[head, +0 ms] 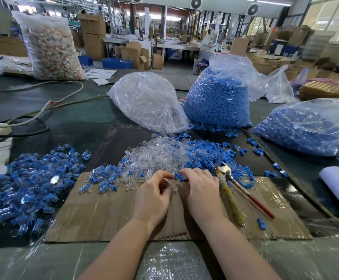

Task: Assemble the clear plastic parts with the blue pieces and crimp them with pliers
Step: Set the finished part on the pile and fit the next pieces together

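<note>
On a cardboard-covered tabletop [108, 215], the left hand [152, 197] pinches a clear part [173, 185] while the right hand [202, 190] pinches a blue piece [182, 178] for mating; pliers [228, 178] lie just beside.

No legible text, label, brand or number anywhere, white sheets [101, 74] on the far counter [79, 118] carry print too blurred to read, bags and cartons show no readable marking

Left hand [154, 196] pinches clear part [173, 185]; right hand [202, 188] pinches blue piece [181, 178].
</note>
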Motion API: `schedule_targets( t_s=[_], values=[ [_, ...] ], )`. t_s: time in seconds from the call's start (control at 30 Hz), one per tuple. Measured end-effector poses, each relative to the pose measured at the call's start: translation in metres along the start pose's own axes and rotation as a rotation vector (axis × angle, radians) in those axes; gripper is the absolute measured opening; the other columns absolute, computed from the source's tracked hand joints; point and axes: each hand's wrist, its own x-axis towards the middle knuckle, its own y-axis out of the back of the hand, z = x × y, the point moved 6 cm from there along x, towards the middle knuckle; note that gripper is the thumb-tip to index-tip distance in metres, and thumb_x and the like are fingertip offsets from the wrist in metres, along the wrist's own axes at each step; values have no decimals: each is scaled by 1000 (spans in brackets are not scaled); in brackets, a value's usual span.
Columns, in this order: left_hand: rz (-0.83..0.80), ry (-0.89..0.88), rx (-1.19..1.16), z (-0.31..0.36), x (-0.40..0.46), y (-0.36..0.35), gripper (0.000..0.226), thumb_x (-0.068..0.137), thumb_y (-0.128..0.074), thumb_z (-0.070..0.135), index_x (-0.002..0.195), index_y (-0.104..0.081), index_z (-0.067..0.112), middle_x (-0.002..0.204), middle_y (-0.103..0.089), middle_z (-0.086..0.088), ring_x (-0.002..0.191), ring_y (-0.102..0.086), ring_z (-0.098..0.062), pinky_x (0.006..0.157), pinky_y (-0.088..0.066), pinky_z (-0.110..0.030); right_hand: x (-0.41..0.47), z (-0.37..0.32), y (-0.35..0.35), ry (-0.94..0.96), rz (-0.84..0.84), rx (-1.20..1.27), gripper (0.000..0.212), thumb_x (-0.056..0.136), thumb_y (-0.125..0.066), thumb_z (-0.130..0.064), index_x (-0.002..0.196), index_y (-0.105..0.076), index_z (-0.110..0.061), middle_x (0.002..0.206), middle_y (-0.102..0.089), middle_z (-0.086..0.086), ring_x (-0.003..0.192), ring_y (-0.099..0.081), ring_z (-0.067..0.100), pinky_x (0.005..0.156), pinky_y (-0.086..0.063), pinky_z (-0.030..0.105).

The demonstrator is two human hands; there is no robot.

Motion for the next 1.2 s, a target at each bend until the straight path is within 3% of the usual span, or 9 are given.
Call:
schedule_targets(
  t_s=[0.1,0.23,0.37,0.53,0.73,0.97,1.1,1.2],
  values=[
    [-30,10,10,-1,0,-2,30,81,-67,8,89,-61,37,76,-60,18,73,-58,-3,73,-47,-16,-9,7,2,-28,18,76,26,94,-48,-18,114,-62,-26,108,-57,-7,106,-47,16,91,-30,33],
    [-49,-3,14,1,0,-3,27,82,-66,10,87,-62,36,84,-61,19,81,-58,0,78,-45,-16,-18,13,3,-63,61,192,17,85,-60,-9,98,-65,-20,96,-62,-5,95,-53,18,85,-36,31],
    [-58,-6,19,2,-2,-2,24,83,-66,10,87,-63,34,81,-59,21,80,-57,0,74,-43,-11,-23,18,8,-91,120,388,11,81,-67,-5,83,-67,-16,82,-66,-8,83,-60,14,79,-47,28],
    [-68,7,10,2,-1,-3,21,82,-67,11,86,-64,32,76,-61,15,72,-57,-1,70,-45,-15,-24,22,3,-144,86,592,9,84,-67,-9,86,-71,-18,82,-69,-11,82,-63,6,80,-52,33],
    [-78,35,-2,-1,-1,-4,25,83,-67,14,79,-60,37,75,-64,13,71,-59,-4,70,-49,-21,-25,19,0,-123,52,553,3,85,-68,-18,82,-66,-19,80,-66,-8,82,-60,13,77,-50,39],
    [-78,81,-94,-2,-1,-3,19,84,-66,9,81,-63,27,74,-65,8,68,-59,-3,64,-47,-13,-25,11,3,-19,57,381,8,85,-66,-21,80,-62,-16,78,-60,-9,78,-49,7,68,-35,18],
    [-92,81,-114,0,-2,-1,17,82,-67,7,80,-65,24,74,-65,7,65,-57,2,64,-46,-11,-24,9,1,-2,53,295,16,85,-65,-23,74,-55,-17,72,-53,-11,72,-41,7,63,-24,20],
    [-114,79,-100,1,-2,-1,17,81,-69,8,81,-66,24,77,-66,5,72,-60,-7,69,-50,-18,-25,9,-3,1,27,251,20,86,-63,-26,73,-48,-23,73,-50,-11,74,-43,10,65,-26,22]
  ],
)
